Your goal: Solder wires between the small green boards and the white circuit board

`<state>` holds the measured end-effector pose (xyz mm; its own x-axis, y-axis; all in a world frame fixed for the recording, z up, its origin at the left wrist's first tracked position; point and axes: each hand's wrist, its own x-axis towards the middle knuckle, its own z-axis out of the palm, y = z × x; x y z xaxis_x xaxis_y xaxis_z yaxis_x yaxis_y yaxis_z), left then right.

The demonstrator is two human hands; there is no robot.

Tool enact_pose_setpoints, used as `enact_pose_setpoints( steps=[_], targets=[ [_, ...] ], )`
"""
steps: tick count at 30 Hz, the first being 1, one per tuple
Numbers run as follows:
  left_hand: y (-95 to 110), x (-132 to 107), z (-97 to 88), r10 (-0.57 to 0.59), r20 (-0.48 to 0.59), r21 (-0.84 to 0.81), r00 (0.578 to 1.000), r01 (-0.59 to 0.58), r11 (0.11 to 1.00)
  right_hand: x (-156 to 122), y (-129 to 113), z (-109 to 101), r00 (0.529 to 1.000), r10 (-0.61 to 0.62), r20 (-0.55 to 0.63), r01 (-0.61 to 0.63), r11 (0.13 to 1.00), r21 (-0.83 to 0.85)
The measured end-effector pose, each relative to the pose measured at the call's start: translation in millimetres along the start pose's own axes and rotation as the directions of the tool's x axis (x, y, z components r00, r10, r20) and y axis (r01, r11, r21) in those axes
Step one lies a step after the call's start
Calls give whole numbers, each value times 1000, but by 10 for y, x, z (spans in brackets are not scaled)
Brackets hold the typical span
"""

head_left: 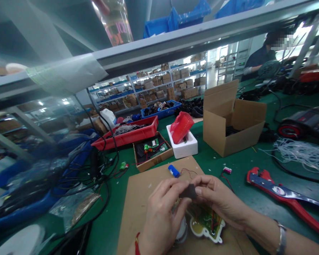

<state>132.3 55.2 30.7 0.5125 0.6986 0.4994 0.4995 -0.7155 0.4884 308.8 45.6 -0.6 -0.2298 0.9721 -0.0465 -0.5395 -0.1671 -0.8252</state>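
Note:
Between my two hands is a small dark foam-like piece (pixel 189 191). My left hand (pixel 166 209) pinches its left side, and the fingers of my right hand (pixel 215 194) grip its right edge. Below them, on a cardboard sheet (pixel 135 202), lies a white-rimmed plastic housing (pixel 218 238) with a green circuit board and red wires in it. A round, whitish object (pixel 182 232) is partly hidden beneath my left hand. A blue cylindrical battery (pixel 173 171) with thin wires rests just beyond my fingers.
Red-handled cutters (pixel 284 194) lie at the right, near coiled clear tubing (pixel 303 154). Behind stand an open cardboard box (pixel 234 131), a white foam box (pixel 186 150), a tray of circuit boards (pixel 151 159) and a red bin (pixel 127 132). Black cables (pixel 106 177) tangle at left. A person (pixel 260 58) sits far right.

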Motion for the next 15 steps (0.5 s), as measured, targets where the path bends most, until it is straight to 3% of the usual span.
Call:
enact_pose_setpoints(
  steps=[10,15],
  targets=[
    [-39,-21,22,13,19,36,1000,-13,999,20,7,-22,1000,-7,14,7,999,-42],
    [-62,-35,50,51,36,76,998,-53,996,17,-13,11,999,-51,-18,47,980,-194]
  ],
)
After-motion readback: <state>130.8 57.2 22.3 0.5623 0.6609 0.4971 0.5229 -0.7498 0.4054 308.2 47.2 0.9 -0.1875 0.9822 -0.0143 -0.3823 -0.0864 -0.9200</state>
